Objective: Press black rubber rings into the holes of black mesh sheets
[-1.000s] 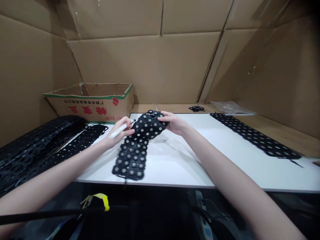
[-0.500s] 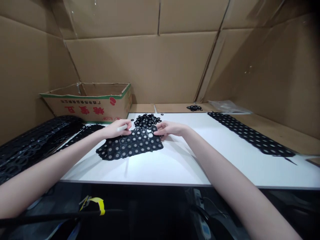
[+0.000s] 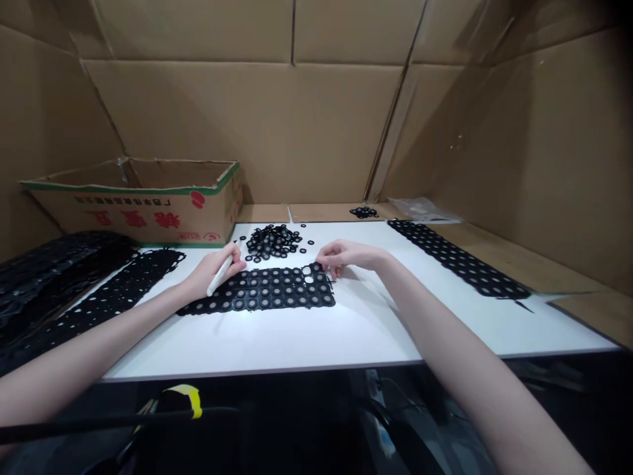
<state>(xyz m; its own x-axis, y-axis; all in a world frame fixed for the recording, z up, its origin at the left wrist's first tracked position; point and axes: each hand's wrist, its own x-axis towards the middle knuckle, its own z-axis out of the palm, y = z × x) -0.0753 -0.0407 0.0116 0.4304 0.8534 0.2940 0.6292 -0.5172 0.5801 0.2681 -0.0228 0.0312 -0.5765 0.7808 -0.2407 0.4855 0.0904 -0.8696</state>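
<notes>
A black rubber sheet of joined rings (image 3: 264, 297) lies flat on the white tabletop, with two white gaps near its upper right corner. My left hand (image 3: 205, 272) is closed around a white pen-shaped tool (image 3: 220, 275) with a thin dark tip, over the sheet's left part. At the upper right corner, the fingers of my right hand (image 3: 346, 256) pinch the sheet's edge; the fingertips are partly hidden. Just behind the sheet is a pile of loose black rings (image 3: 271, 243), with several strays around it.
A cardboard box (image 3: 148, 214) stands back left. Stacked black sheets (image 3: 44, 284) and a perforated black strip (image 3: 123, 284) lie at left. Another ring sheet (image 3: 459, 260) lies at right. A small black cluster (image 3: 364, 212) and a plastic bag (image 3: 422, 209) are at the back.
The sheet went from raised and hanging between both hands to lying flat on the table. The ring pile behind it came into view. The view swung slightly right.
</notes>
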